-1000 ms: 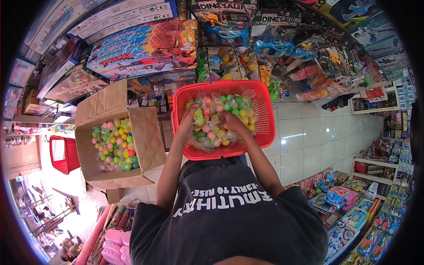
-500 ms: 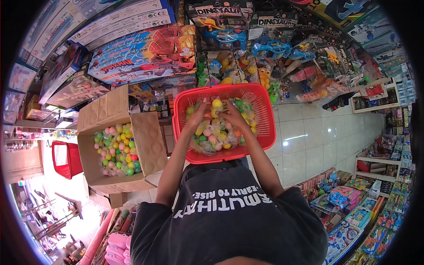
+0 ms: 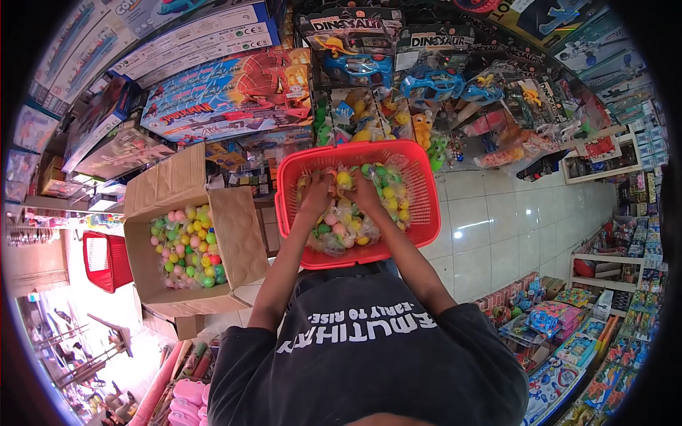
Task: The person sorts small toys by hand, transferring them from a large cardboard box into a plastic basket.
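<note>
In front of my body is a red plastic basket (image 3: 425, 213) holding many small coloured balls (image 3: 338, 228), yellow, green and pink, in clear plastic wrapping. Both hands reach down inside it. My left hand (image 3: 317, 194) is on the left of the pile, its fingers curled over wrapped balls; what they grip is partly hidden. Just right of it, my right hand (image 3: 364, 194) has its fingers bent round a yellow ball (image 3: 344, 178) in clear plastic. The fingertips of both hands are partly buried in the pile.
Left of the basket stands an open cardboard box (image 3: 241, 231) with more coloured balls. Beyond it is another red basket (image 3: 106, 261). Boxed toys (image 3: 227, 96) and packaged dinosaur toys (image 3: 359, 57) line the far side. Tiled floor (image 3: 483, 227) lies to the right.
My hands have moved slightly down and deeper into the pile, the left one curling more. The yellow ball between them sits a little lower. The basket has shifted slightly down in view.
</note>
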Available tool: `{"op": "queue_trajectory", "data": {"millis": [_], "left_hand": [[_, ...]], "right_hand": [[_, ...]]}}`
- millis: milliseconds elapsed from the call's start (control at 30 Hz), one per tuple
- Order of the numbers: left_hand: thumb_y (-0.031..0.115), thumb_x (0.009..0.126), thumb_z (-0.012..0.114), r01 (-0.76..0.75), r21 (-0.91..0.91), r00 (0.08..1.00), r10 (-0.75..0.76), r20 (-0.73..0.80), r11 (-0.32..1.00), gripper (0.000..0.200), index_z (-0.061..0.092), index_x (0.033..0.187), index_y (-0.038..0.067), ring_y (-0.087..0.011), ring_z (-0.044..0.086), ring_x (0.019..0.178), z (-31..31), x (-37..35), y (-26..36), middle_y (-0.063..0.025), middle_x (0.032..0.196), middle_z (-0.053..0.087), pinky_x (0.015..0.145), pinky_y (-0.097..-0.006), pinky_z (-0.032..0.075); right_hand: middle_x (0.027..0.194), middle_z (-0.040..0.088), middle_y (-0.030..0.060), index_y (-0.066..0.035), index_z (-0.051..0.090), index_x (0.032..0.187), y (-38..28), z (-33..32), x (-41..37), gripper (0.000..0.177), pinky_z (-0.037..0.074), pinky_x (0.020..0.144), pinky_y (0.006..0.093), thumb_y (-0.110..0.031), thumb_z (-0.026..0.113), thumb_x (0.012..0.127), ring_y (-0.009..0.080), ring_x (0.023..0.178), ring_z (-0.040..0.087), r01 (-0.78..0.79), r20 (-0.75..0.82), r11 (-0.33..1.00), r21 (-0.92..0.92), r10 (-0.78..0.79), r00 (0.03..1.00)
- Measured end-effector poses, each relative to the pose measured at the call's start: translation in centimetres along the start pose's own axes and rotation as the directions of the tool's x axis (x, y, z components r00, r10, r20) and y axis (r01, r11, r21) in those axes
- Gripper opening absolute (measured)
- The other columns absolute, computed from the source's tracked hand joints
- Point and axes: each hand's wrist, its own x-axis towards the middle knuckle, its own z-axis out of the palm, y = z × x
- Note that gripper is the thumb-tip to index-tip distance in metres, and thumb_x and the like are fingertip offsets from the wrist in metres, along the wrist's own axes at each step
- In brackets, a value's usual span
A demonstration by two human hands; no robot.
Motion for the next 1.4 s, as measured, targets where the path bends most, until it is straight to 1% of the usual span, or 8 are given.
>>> {"op": "queue_trajectory", "data": {"millis": [433, 767, 933, 1067, 1133, 1167, 1233, 1400], "left_hand": [[0.006, 0.067, 0.065, -0.080, -0.070, 0.997, 0.080, 0.005, 0.994, 0.048, 0.048, 0.112, 0.011, -0.0344, 0.045, 0.106, 0.2, 0.3, -1.3, -0.0115, 0.115, 0.046, 0.086, -0.0413, 0.044], [0.011, 0.069, 0.066, -0.052, 0.123, 0.993, 0.038, 0.109, 0.991, 0.044, 0.050, 0.110, 0.013, -0.0333, 0.044, 0.107, 0.1, 0.0, -0.5, -0.0098, 0.116, 0.045, 0.086, -0.0422, 0.043], [0.011, 0.068, 0.063, -0.092, 0.011, 0.975, 0.093, -0.203, 0.996, 0.040, 0.054, 0.107, 0.011, -0.0337, 0.047, 0.102, -0.5, -2.6, 1.0, -0.0115, 0.110, 0.050, 0.086, -0.0428, 0.040], [0.015, 0.076, 0.060, -0.102, -0.235, 0.986, 0.066, -0.155, 0.967, 0.040, 0.050, 0.115, 0.009, -0.0292, 0.049, 0.105, -2.4, -6.1, 1.8, -0.0110, 0.114, 0.049, 0.087, -0.0412, 0.040], [0.017, 0.083, 0.056, 0.084, -0.818, 0.996, -0.061, 0.060, 0.569, 0.035, 0.049, 0.115, 0.005, -0.0226, 0.055, 0.097, -3.4, -8.5, 2.6, -0.0099, 0.109, 0.054, 0.081, -0.0363, 0.046], [0.017, 0.083, 0.056, 0.090, -0.817, 0.996, -0.074, 0.059, 0.570, 0.035, 0.049, 0.115, 0.005, -0.0226, 0.055, 0.097, -4.2, -10.0, 3.1, -0.0099, 0.109, 0.054, 0.081, -0.0363, 0.046], [0.021, 0.088, 0.052, 0.386, -0.922, 0.917, -0.121, 0.379, 0.036, 0.032, 0.050, 0.114, 0.003, -0.0163, 0.057, 0.091, -6.7, -13.0, 5.0, -0.0083, 0.104, 0.056, 0.075, -0.0300, 0.049], [0.024, 0.090, 0.050, 0.534, -0.840, 0.841, 0.044, 0.539, 0.097, 0.028, 0.054, 0.107, 0.002, -0.0139, 0.056, 0.091, -7.1, -18.5, 6.3, -0.0080, 0.101, 0.057, 0.076, -0.0291, 0.049]], "right_hand": [[0.072, 0.060, 0.0138, -0.004, 0.049, 0.097, 0.4, 0.8, 1.1, 0.047, 0.047, 0.060, 0.0390, -0.023, 0.075, 0.063, 0.0308, 0.070, 0.061, -0.011, -0.076, 0.987, -0.162, -0.001, 0.997], [0.080, 0.059, 0.0142, -0.007, 0.045, 0.113, 1.0, 1.4, 0.5, 0.063, 0.047, 0.066, 0.0363, -0.031, 0.076, 0.064, 0.0289, 0.076, 0.061, -0.045, -0.099, 0.995, -0.092, 0.036, 0.994], [0.098, 0.056, 0.0148, -0.008, 0.039, 0.122, 0.2, -0.7, -1.3, 0.069, 0.047, 0.072, 0.0339, -0.030, 0.074, 0.067, 0.0265, 0.086, 0.058, 0.123, -0.087, 0.992, -0.039, -0.126, 0.988], [0.103, 0.056, 0.0121, -0.004, 0.044, 0.117, 0.5, -3.2, -3.7, 0.055, 0.046, 0.077, 0.0338, -0.024, 0.069, 0.072, 0.0242, 0.091, 0.057, 0.150, -0.133, 0.984, 0.098, -0.136, 0.982], [0.104, 0.057, 0.0119, -0.002, 0.048, 0.113, -0.5, -5.1, -5.6, 0.047, 0.045, 0.079, 0.0346, -0.021, 0.066, 0.074, 0.0244, 0.094, 0.057, 0.133, -0.064, 0.973, 0.189, -0.123, 0.990], [0.099, 0.058, 0.0091, -0.002, 0.051, 0.109, -0.8, -6.0, -6.7, 0.037, 0.045, 0.075, 0.0310, -0.019, 0.063, 0.078, 0.0198, 0.088, 0.057, 0.095, 0.018, 0.931, 0.353, -0.109, 0.994], [0.093, 0.060, 0.0062, -0.002, 0.054, 0.105, -1.9, -7.8, -9.1, 0.028, 0.045, 0.071, 0.0273, -0.017, 0.059, 0.082, 0.0153, 0.081, 0.057, 0.036, 0.114, 0.862, 0.506, -0.108, 0.988], [0.081, 0.059, 0.0000, -0.006, 0.057, 0.100, -3.5, -11.5, -14.8, 0.022, 0.042, 0.061, 0.0199, -0.025, 0.050, 0.089, 0.0071, 0.071, 0.055, -0.367, 0.567, 0.736, 0.569, -0.028, 0.823]]}}
